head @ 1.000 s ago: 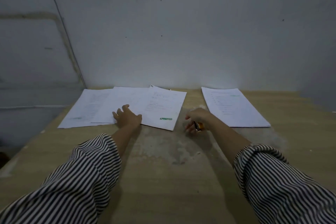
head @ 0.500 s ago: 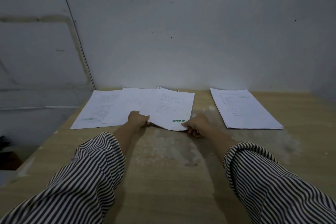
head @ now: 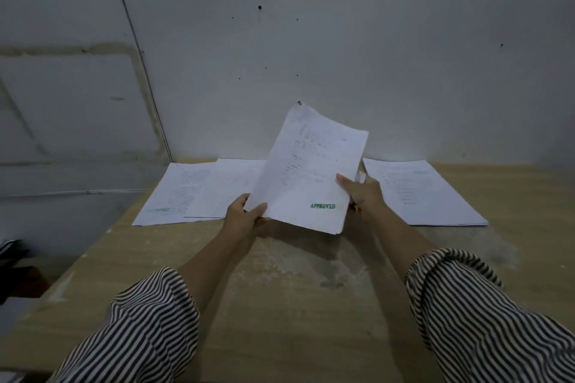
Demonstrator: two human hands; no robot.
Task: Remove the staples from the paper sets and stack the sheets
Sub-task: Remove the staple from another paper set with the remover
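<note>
Both hands hold the stamped paper set (head: 306,174) tilted above the bench (head: 295,305), left hand (head: 245,218) pinching its near-left corner, right hand (head: 362,196) gripping the right edge alongside some small tool I cannot make out; next, I reckon, comes working the far-corner staple (head: 299,102) free.

A worn wooden table (head: 311,305) carries two overlapping paper sets (head: 199,193) at left and another stack (head: 417,193) at right.

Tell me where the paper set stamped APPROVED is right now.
In the head view the stamped paper set is centre frame, lifted off the table, gripped by the left hand and right hand.
</note>
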